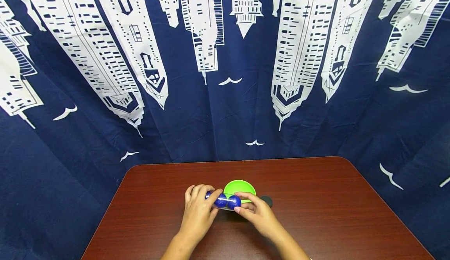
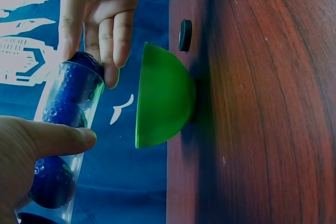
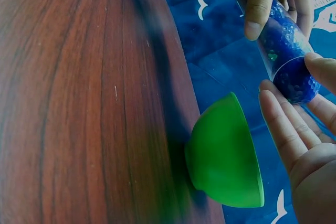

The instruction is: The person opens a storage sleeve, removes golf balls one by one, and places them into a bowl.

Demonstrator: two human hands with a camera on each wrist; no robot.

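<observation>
My left hand (image 1: 198, 211) grips a clear plastic tube (image 2: 92, 98) with several dimpled blue golf balls (image 2: 52, 182) lined up inside. The tube lies tilted above the table, its mouth toward my right hand (image 1: 261, 215). At that mouth, the end golf ball (image 3: 296, 83) sticks partly out past the rim, and my right thumb and fingers pinch it from either side. Just behind and below the tube stands an upright green bowl (image 1: 240, 187), its front partly covered by the hands in the head view. No balls show in the visible part of its inside.
A dark round disc (image 1: 266, 201) lies on the table right of the bowl. The reddish-brown wooden table (image 1: 316, 189) ends at a rounded back edge. Beyond it hangs a navy curtain (image 1: 242, 111) printed with white buildings and birds.
</observation>
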